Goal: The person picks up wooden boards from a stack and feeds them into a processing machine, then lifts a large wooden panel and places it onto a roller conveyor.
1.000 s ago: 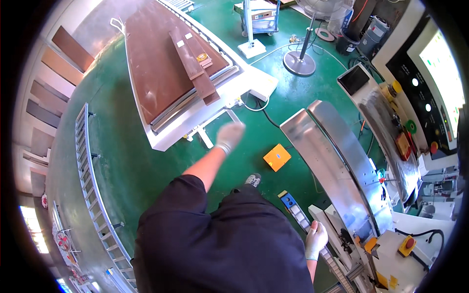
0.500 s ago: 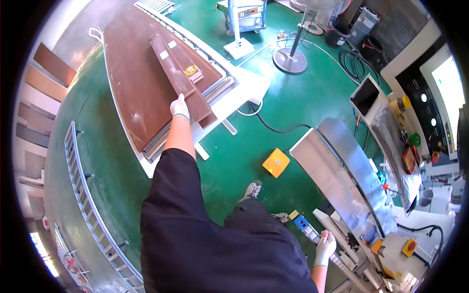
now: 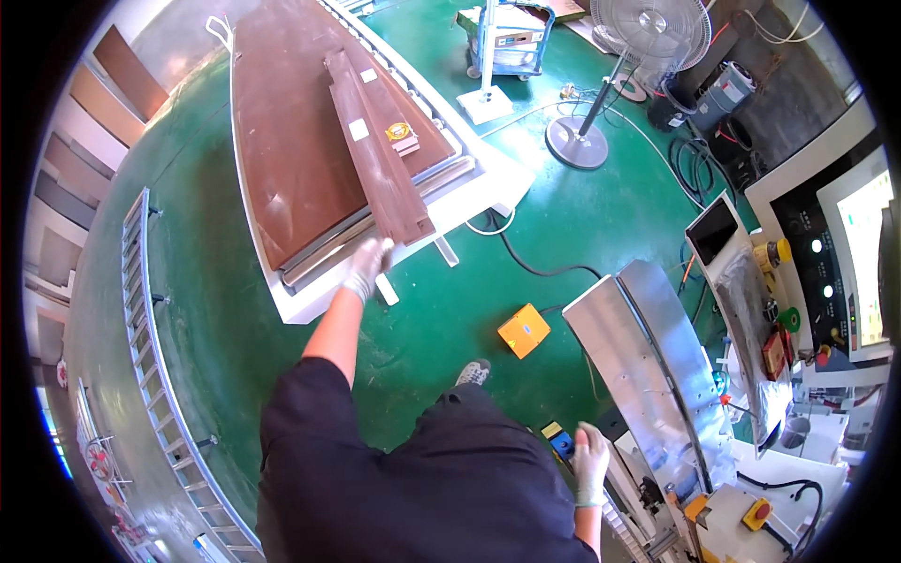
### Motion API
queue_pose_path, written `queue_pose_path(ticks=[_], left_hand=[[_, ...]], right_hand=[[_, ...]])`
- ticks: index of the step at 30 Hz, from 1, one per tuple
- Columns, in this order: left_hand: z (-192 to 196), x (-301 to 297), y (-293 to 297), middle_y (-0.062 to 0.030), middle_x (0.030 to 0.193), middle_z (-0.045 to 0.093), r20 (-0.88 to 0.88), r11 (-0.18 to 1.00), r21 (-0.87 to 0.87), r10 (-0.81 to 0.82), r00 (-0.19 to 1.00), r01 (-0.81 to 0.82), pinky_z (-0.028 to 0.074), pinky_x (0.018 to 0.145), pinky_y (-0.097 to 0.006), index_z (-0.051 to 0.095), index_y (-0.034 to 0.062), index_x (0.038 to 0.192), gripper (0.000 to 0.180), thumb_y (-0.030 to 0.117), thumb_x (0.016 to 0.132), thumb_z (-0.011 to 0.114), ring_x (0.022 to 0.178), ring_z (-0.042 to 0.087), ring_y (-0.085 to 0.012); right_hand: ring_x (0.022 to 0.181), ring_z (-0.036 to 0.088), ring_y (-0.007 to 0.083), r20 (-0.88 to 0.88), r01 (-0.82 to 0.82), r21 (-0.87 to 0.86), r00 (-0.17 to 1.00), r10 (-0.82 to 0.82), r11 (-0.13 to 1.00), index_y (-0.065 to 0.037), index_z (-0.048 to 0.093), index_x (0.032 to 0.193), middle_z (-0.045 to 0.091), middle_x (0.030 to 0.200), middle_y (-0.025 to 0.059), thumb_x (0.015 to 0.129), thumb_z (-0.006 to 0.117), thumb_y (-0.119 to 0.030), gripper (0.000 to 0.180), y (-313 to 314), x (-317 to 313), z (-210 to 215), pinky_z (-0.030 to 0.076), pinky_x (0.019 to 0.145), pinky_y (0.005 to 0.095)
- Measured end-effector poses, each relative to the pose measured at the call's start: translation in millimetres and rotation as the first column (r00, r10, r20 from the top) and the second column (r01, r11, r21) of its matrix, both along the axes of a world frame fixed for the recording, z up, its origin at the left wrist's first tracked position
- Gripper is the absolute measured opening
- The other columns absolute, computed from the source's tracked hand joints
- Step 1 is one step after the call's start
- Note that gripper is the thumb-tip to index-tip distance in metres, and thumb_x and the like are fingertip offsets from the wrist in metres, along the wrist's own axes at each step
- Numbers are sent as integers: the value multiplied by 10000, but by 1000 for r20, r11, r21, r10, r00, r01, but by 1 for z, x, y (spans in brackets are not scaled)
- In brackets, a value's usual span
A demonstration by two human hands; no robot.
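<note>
My left hand [image 3: 368, 266], in a pale glove, hovers just off the near end of a long brown strip [image 3: 380, 178]. The fingers look loosely apart and hold nothing that I can see. That strip, with a white label on it, lies on a stack of large brown panels [image 3: 291, 122], its near end jutting over the stack's edge. Beside it sit a yellow tape roll [image 3: 398, 130] and a second, shorter brown strip [image 3: 383, 98]. My gloved right hand [image 3: 590, 462] hangs by the machine's near side, its fingers curled in, with nothing visible in them.
A yellow box [image 3: 524, 330] stands on the green floor, wired by a dark cable. To the right is a machine with a sloping metal plate [image 3: 638, 366] and a screen [image 3: 862, 253]. A fan [image 3: 652, 28], a blue cart [image 3: 519, 56] and a roller conveyor [image 3: 150, 347] stand around.
My left hand has come off the brown strip and drawn back towards me. The strip now lies with its labelled face up. My view has shifted and my right hand has moved slightly left.
</note>
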State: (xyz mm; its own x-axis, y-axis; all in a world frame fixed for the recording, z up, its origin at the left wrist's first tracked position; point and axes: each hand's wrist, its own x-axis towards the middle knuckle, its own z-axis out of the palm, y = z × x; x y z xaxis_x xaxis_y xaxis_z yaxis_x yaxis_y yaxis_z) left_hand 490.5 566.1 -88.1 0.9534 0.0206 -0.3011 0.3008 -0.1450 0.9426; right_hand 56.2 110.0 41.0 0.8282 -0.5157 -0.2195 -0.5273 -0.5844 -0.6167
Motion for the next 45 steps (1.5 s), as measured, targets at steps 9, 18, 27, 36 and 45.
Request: queue_pose_path(ticks=[9, 18, 27, 36, 45], left_hand=[[75, -200, -135, -41, 1117, 715, -291, 795, -405, -580, 761, 452, 540, 915, -323, 691, 17, 1277, 445, 274, 921, 767, 992, 657, -146], [106, -172, -165, -154, 1413, 625, -380, 436, -870, -296, 876, -230, 416, 1163, -558, 541, 59, 1428, 515, 358, 1016, 620, 1324, 582, -353], [94, -81, -246, -73, 1331, 682, -413, 560, -775, -100, 905, -292, 489, 1076, -500, 609, 95, 1321, 377, 374, 1068, 586, 1219, 644, -289], [139, -269, -420, -48, 1277, 694, -157, 290, -683, -955, 253, 670, 546, 964, -334, 584, 38, 1394, 403, 306, 1093, 602, 1103, 677, -160], [110, -420, -489, -19, 961, 719, -188, 88, -708, -980, -67, 701, 533, 827, -321, 706, 46, 1021, 277, 287, 1092, 588, 862, 651, -118]], right_hand=[[1216, 638, 237, 171, -271, 620, 963, 210, 736, -33, 407, 1576, 621, 1388, 156, 1035, 665, -171, 615, 59, 142, -19, 567, 938, 356], [1095, 666, 156, 164, -217, 681, 976, 144, 700, 41, 673, 1326, 736, 1174, 66, 967, 759, -353, 540, 22, 111, 29, 504, 993, 313], [948, 699, 160, -100, 237, 480, 971, -215, 845, 4, 734, 1196, 765, 1021, 83, 855, 757, -35, 344, -27, -86, 90, 547, 897, 319], [812, 696, 288, -320, 750, 206, 659, -681, 629, 31, 735, 981, 734, 882, 205, 987, 659, -448, 485, 73, -270, 29, 542, 790, 427], [733, 656, 234, -235, 969, 169, 216, -948, 179, 52, 717, 890, 710, 774, 161, 1045, 601, -473, 560, 219, -321, -33, 515, 709, 410]])
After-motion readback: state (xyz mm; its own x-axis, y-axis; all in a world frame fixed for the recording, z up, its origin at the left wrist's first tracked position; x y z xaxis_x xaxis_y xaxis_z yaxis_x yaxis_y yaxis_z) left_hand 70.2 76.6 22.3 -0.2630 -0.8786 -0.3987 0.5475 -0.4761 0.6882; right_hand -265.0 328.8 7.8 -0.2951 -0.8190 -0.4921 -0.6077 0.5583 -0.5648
